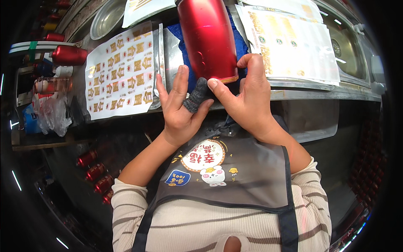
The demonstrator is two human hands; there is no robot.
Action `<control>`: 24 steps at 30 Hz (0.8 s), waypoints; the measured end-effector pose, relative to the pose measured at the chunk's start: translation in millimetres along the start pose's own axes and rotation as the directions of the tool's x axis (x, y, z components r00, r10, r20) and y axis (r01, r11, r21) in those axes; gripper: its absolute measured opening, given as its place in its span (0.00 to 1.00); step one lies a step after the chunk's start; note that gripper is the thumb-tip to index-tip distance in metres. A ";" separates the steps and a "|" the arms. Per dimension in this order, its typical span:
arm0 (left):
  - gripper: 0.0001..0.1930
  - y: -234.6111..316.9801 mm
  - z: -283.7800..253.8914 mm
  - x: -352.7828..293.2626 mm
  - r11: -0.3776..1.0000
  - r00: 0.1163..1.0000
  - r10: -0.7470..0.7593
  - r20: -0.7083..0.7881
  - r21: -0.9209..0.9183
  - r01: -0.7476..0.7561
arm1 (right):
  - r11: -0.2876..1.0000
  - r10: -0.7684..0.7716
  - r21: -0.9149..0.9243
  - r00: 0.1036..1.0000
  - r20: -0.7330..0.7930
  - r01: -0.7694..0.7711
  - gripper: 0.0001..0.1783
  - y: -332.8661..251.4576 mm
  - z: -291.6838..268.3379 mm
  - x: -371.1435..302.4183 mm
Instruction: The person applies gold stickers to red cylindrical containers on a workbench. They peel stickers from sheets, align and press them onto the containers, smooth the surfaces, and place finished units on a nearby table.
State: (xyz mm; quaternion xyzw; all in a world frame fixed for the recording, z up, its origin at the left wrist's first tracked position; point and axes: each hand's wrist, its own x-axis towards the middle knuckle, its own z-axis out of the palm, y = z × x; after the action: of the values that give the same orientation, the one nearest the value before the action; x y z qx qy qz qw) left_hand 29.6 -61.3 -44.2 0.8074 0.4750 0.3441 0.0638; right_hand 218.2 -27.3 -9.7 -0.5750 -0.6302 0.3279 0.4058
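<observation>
A glossy red metallic bottle (208,40) lies on a dark blue cloth (240,31), its base toward me. A thin gold band (228,80) edges the base. My right hand (253,94) has its fingers curled about the right side of the base, thumb at the lower edge. Opposite it, my left hand (178,105) has its fingers stretched out. A dark grey knitted finger cover (196,95) sits on its index finger, whose tip is at the base's lower left edge. The cover's tip and my right thumb are close together; whether they touch, I cannot tell.
Decal sheets with gold designs lie left (119,71) and right (289,48) of the cloth on a metal worktop (352,95). Beyond are a round metal basin (107,19) and a metal sink (346,52). Another red bottle (69,55) lies far left; several stand below.
</observation>
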 end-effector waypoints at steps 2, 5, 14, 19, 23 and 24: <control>0.21 2.6 -2.1 4.5 1.000 1.000 0.008 0.013 0.012 -0.008 | 1.000 -0.014 0.028 1.000 0.006 0.014 0.31 2.9 -1.5 -0.8; 0.19 6.0 -3.5 11.1 0.999 0.999 0.032 -0.001 0.040 -0.032 | 0.998 -0.029 0.061 0.999 0.019 0.028 0.27 6.2 -4.1 -1.5; 0.11 15.5 -8.6 44.5 0.967 0.979 0.202 0.003 0.160 -0.200 | 0.955 0.029 0.292 0.998 0.051 -0.043 0.16 17.5 -7.2 -3.3; 0.31 9.4 2.3 49.5 0.999 0.998 -0.023 -0.061 0.036 0.025 | 0.840 0.161 0.485 0.965 0.208 -0.245 0.14 19.5 -20.4 -10.2; 0.34 8.0 15.8 35.5 0.931 0.965 -0.236 -0.111 -0.311 0.192 | 0.980 -0.073 0.185 0.997 0.003 0.071 0.17 8.6 -14.0 -13.6; 0.33 9.0 17.9 34.0 0.905 0.958 -0.267 -0.110 -0.369 0.210 | 0.987 -0.122 0.103 0.992 -0.028 0.124 0.21 7.6 -11.4 -14.1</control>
State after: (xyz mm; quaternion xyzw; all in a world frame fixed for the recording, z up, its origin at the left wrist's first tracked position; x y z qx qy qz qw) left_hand 57.7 -34.6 -37.0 0.6887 0.5041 0.4763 0.2118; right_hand 232.0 -41.0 -13.1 -0.5165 -0.6420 0.3288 0.4615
